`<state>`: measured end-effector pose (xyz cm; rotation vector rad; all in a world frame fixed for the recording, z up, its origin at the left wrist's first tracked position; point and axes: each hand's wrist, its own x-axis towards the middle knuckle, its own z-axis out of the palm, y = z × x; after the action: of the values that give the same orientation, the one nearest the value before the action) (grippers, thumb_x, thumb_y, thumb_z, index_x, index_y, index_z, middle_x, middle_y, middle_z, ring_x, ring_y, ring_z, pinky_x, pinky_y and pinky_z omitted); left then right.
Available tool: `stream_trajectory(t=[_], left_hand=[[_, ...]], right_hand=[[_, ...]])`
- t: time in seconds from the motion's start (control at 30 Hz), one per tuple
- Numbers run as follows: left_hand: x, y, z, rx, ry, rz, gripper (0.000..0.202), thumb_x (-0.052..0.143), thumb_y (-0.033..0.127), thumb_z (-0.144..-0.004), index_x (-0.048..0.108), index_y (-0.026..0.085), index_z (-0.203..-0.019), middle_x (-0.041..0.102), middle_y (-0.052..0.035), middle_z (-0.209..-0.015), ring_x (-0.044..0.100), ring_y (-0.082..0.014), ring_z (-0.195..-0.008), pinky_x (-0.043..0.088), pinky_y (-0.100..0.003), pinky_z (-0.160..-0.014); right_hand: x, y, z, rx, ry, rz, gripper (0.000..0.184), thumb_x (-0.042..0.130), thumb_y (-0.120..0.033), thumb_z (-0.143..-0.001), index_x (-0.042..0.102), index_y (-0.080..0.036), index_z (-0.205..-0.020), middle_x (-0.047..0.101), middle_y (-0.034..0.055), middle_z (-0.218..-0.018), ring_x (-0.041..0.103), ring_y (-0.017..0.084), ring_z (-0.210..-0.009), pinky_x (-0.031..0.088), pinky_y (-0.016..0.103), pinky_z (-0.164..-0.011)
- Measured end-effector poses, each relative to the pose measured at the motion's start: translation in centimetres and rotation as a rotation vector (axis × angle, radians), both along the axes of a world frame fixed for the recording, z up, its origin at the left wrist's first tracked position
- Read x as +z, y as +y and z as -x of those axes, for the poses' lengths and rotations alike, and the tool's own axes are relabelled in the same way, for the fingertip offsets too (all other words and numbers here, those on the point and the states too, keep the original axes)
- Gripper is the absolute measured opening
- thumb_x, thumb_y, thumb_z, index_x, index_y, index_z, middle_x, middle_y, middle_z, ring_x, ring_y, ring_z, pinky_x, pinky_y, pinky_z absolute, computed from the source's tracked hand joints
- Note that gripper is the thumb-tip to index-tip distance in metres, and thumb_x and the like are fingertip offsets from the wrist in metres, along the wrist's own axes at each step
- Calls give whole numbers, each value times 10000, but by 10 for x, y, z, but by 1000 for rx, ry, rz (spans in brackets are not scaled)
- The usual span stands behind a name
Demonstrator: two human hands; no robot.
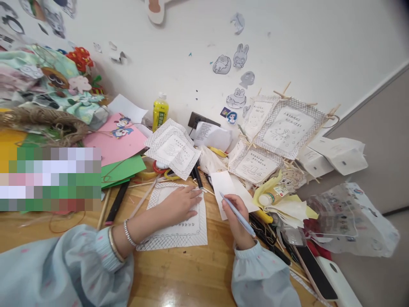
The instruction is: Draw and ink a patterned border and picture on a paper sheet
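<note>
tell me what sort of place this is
Likely a craft corner, though whether in a home or a studio I can't tell: coloured paper piled on a wooden table, drawn-on paper panels on a stick frame, and animal cut-outs on the wall.

On the wooden surface (179,277), a white hatch-bordered paper sheet (187,229) lay under my left hand (181,202), a yellow plastic bottle (160,111) behind it, a rectangular black-screened phone (315,269) to the right.

a crosshatch-bordered sheet (172,243) is borne by a wooden table (179,279). a black pen-shaped item (118,201) is laid leftward.
</note>
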<state>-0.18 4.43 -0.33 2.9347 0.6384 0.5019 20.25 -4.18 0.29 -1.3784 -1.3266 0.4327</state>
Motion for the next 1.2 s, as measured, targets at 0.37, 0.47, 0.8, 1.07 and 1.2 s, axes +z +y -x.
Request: stream_trajectory(t=[0.37,0.47,0.8,1.07,1.2], left_hand=[[-1,-3,5,-120,120,168,580,579,438,-877,420,200,-1382,392,-135,-1454,227,-333,-1390,218,-532,-1087],[-3,-2,6,-103,92,131,527,538,450,-902,438,227,-1369,374,-132,-1465,231,-328,-1390,217,-538,-1086],[1,-6,7,-84,136,154,576,565,455,-876,432,212,-1381,326,-134,-1487,204,-352,-1393,210,-565,-1082],[-5,-5,6,-88,134,138,569,533,471,-891,418,217,-1387,300,-128,-1501,179,-345,-1401,187,-559,-1087],[-1,-6,5,-71,190,130,573,529,463,-894,403,221,-1397,287,-119,-1507,176,-337,-1404,184,-547,-1091]], right_hand=[[2,-8,7,90,-62,43,84,597,-290,-808,579,-211,-830,588,8,-751,549,159,-665,452,271,-603],[-2,-13,11,173,-61,164,127,588,-308,-813,540,-213,-745,544,-18,-654,502,140,-577,407,251,-527],[-16,-17,21,294,-400,234,297,520,-226,-825,409,-217,-550,450,-48,-538,427,120,-519,327,246,-503],[-11,-16,29,362,-437,179,328,474,-204,-834,327,-220,-541,389,-52,-523,395,116,-500,296,253,-494],[-14,-17,28,370,-437,195,333,479,-207,-829,321,-215,-536,381,-50,-524,392,115,-502,291,252,-500]])
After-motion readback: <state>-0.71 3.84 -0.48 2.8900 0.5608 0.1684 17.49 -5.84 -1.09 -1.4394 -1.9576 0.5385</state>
